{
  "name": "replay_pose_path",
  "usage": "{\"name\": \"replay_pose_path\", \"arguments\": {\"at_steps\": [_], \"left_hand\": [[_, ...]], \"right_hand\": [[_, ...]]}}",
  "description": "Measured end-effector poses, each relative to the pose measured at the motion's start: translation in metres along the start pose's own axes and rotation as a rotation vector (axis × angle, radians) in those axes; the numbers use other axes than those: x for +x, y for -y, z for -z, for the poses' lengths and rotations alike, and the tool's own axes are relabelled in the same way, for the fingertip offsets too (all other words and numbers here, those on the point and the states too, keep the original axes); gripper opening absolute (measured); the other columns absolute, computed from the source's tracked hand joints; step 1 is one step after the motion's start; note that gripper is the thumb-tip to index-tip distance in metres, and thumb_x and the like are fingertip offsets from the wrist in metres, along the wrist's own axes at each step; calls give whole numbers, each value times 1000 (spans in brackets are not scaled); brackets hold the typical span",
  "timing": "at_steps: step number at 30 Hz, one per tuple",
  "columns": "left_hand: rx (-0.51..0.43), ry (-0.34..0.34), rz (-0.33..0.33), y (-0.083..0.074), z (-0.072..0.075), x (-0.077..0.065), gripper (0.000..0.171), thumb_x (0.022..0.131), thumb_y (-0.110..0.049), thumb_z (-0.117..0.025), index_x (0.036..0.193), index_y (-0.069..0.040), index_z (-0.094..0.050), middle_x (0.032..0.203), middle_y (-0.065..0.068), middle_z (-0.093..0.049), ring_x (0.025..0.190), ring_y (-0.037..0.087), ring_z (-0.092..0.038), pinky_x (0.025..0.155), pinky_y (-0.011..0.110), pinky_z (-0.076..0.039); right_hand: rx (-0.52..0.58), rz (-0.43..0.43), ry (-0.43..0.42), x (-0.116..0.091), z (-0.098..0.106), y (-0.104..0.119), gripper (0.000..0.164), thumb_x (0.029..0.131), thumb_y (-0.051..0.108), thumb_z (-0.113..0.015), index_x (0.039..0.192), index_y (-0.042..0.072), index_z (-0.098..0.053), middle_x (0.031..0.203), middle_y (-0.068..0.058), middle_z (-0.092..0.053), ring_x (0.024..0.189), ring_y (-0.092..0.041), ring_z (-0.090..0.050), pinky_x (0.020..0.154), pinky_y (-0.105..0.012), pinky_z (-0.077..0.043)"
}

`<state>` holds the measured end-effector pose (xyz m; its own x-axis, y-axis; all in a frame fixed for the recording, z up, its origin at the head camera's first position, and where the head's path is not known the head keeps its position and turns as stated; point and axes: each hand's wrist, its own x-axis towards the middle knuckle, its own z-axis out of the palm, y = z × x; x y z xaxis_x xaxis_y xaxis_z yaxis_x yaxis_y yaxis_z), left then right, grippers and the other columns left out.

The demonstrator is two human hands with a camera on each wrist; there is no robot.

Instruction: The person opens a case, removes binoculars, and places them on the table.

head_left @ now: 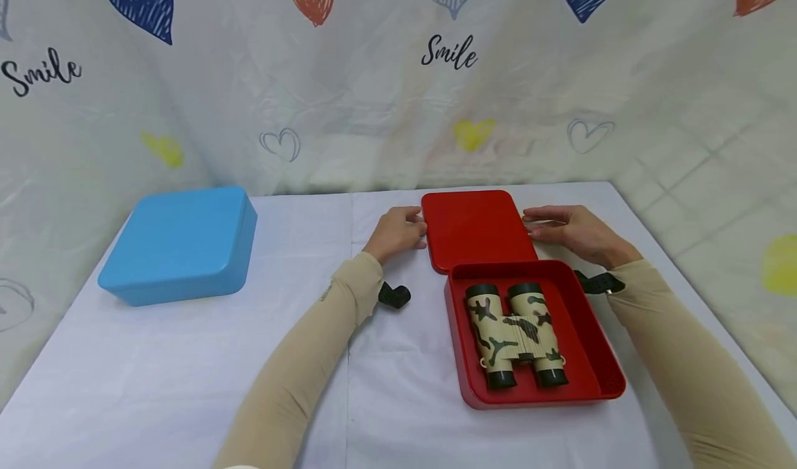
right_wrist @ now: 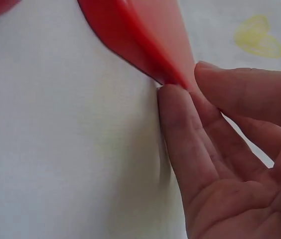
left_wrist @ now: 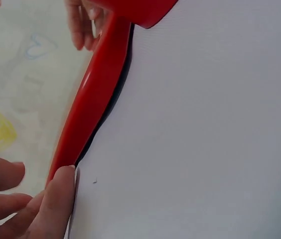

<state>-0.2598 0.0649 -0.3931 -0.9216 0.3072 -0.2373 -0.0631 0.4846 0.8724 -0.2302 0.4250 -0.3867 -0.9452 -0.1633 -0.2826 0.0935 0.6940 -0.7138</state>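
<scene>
A red lid (head_left: 479, 230) lies flat on the table behind a red open box (head_left: 594, 358). Inside the box rests a pair of camouflage-patterned binoculars (head_left: 521, 334). At the lid's left edge is my left hand (head_left: 398, 232); in the left wrist view its fingertips touch the rim of the lid (left_wrist: 93, 94). On the opposite side, my right hand (head_left: 575, 234) has its fingers extended against the lid's right edge. The right wrist view shows those fingertips (right_wrist: 173, 99) at the lid's corner, with the thumb above. Neither hand curls around the lid.
A closed blue box (head_left: 180, 244) stands at the back left of the white-covered table (head_left: 187, 379). Behind the table hangs a pale curtain (head_left: 361, 95) printed with hearts and words. A black strap (head_left: 394, 295) shows at the left wrist, another (head_left: 599, 283) at the right.
</scene>
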Motion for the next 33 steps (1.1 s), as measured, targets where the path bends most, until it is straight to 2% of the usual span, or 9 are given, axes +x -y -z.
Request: {"name": "replay_pose_path", "arguments": {"at_steps": [4, 7, 9, 11, 16, 18, 22, 29, 33], "left_hand": [[23, -26, -22, 1, 0, -7, 53, 102, -28, -57, 152, -12, -48, 137, 8, -65, 87, 16, -76, 105, 39, -55], [26, -44, -51, 1, -1, -13, 50, 102, -31, -58, 148, -13, -49, 135, 7, -65, 90, 18, -75, 99, 38, -58], [26, -53, -71, 0, -2, -17, 47, 103, -32, -59, 146, -13, -50, 135, 7, -64, 92, 19, -75, 95, 37, -59], [36, -54, -93, -1, -3, -22, 46, 103, -32, -59, 145, -13, -51, 135, 6, -64, 97, 20, -74, 92, 36, -60], [87, -53, -142, -5, -6, -35, 44, 103, -32, -59, 141, -11, -53, 133, 5, -65, 109, 22, -69, 90, 35, -60], [102, -54, -159, -7, -6, -41, 43, 103, -31, -59, 140, -10, -53, 131, 5, -65, 110, 22, -68, 88, 34, -61], [141, -53, -192, -12, -9, -52, 41, 102, -30, -61, 137, -9, -56, 124, 5, -64, 107, 22, -63, 82, 31, -60], [221, -40, -276, -18, -16, -74, 39, 100, -29, -63, 132, -7, -56, 118, 8, -63, 97, 21, -60, 78, 29, -57], [306, -39, -311, -17, -21, -86, 39, 100, -30, -64, 128, -4, -56, 120, 12, -63, 100, 21, -61, 85, 34, -57]], "right_hand": [[37, 7, -31, -8, 1, 2, 65, 102, 43, -62, 158, 16, -42, 158, -15, -51, 132, -25, -63, 107, -38, -57], [85, 14, -74, -16, 2, 4, 62, 104, 44, -60, 156, 15, -44, 158, -14, -51, 123, -15, -65, 96, -22, -59], [116, 35, -102, -22, 2, 5, 60, 104, 44, -58, 154, 13, -46, 157, -13, -51, 119, -10, -65, 93, -18, -58], [121, 58, -129, -28, 1, 7, 59, 105, 44, -57, 153, 12, -47, 154, -13, -52, 116, -9, -64, 91, -18, -58], [116, 107, -193, -45, -2, 15, 53, 104, 41, -60, 149, 13, -52, 135, 1, -63, 107, -11, -67, 88, -22, -61], [108, 119, -213, -51, -2, 19, 51, 104, 40, -61, 147, 16, -52, 126, 10, -65, 105, -11, -69, 87, -23, -61], [100, 135, -228, -63, -2, 26, 46, 103, 38, -62, 145, 20, -53, 117, 18, -65, 102, -10, -71, 85, -24, -62], [-39, 169, -246, -82, -3, 39, 41, 103, 37, -63, 141, 24, -57, 117, 15, -67, 99, -3, -71, 82, -17, -56], [-130, 226, -278, -91, -5, 45, 38, 101, 31, -67, 138, 22, -60, 122, -1, -69, 97, 9, -64, 81, -8, -52]]}}
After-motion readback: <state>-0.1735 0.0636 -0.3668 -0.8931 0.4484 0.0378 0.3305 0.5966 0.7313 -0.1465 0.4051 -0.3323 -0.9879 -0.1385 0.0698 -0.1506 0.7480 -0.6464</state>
